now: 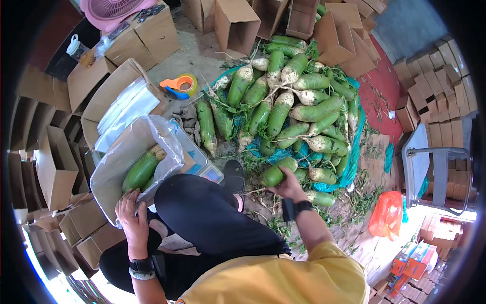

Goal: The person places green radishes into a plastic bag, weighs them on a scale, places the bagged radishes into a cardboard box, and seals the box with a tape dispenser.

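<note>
My right hand (290, 186) grips a thick green radish (272, 175) at the near edge of a heap of green radishes (281, 110). The heap lies on a teal plastic sheet (355, 167), many roots pale and muddy. On the left, my left hand (133, 216) holds the near rim of a clear plastic liner (110, 182), thumb and fingers on either side of the edge. Inside the liner lies a large green radish (140, 169), with another partly hidden beside it. The lined container rests on a digital scale (210, 173), whose keypad shows beside my knee.
An orange tape dispenser (180, 85) lies beyond the scale. Next to it stands a carton of white plastic bags (125, 102). Open cardboard boxes (237, 26) stand behind the heap. A red plastic bag (386, 214) and a hand truck (440, 171) are at right.
</note>
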Demonstrator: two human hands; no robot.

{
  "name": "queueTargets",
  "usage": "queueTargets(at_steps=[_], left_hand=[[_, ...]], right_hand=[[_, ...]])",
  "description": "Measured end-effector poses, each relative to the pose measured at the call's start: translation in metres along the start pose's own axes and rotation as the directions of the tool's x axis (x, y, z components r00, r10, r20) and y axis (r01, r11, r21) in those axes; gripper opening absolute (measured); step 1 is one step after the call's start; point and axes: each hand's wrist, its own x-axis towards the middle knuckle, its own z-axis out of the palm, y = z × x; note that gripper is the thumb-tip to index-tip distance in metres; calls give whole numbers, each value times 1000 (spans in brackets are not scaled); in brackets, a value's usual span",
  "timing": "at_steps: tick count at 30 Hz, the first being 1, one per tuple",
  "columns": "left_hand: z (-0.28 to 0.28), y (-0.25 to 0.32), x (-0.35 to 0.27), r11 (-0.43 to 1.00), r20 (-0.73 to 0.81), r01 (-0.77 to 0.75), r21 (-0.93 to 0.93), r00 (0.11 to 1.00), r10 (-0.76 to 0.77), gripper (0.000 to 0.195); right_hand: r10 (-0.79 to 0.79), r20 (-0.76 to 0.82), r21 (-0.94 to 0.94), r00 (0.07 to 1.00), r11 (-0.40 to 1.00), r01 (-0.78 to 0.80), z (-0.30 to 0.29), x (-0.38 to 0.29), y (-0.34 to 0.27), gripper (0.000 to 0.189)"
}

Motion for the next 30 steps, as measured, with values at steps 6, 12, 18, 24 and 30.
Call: queueTargets(at_steps=[6, 12, 18, 24, 30], left_hand=[[-7, 8, 1, 997, -9, 15, -73, 1000, -15, 28], [-27, 5, 1, 999, -94, -28, -32, 995, 25, 27], [-61, -19, 10, 985, -94, 111, -129, 988, -123, 28], [-78, -42, 5, 967, 22, 248, 50, 968, -249, 35], [-78, -50, -4, 917, 132, 394, 53, 908, -398, 43]], right_hand=[[108, 173, -388, 979, 921, -33, -56, -103, -16, 61], [-166, 280, -675, 945, 666, 318, 15, -149, -38, 81], [-286, 652, -705, 702, 113, 700, 181, -180, -75, 93], [62, 851, -493, 521, -248, 834, 364, -193, -10, 91], [466, 773, -253, 429, -394, 884, 414, -94, 89, 87]])
